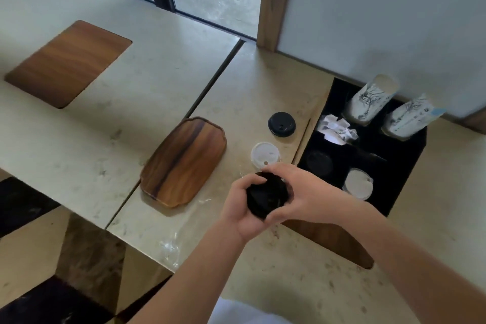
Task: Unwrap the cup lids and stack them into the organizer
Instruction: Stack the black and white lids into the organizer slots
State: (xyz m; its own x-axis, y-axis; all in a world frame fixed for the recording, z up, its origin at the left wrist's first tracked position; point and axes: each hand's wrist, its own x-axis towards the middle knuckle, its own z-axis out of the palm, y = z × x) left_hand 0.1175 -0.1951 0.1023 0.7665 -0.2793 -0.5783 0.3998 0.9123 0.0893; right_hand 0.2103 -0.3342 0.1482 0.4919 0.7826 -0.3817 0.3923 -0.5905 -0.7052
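While both hands met low in the view, the left hand (240, 201) and the right hand (302, 192) curled their fingers round a stack of black lids (267, 198), held above the desk (263, 92). Much of that stack was covered by the fingers, and its dark surface was too blurred to count lids or to tell whether wrapping was still on it. At about 12 o'clock from the hands a white lid (264, 156) lay on the desk, partly hidden by the right hand's fingertips; further on at 12 o'clock lay a single black lid (282, 123). The organizer (399, 179), a black recess at 2 o'clock, held a white lid stack (358, 183) in its near compartment, a dark lid (319, 163) barely visible against the black, crumpled paper (338, 130) and two patterned cup stacks (368, 98). A wooden tray (184, 162) lay at 9 o'clock. Faint clear film (169, 246) glinted at 7 o'clock, hard to make out.
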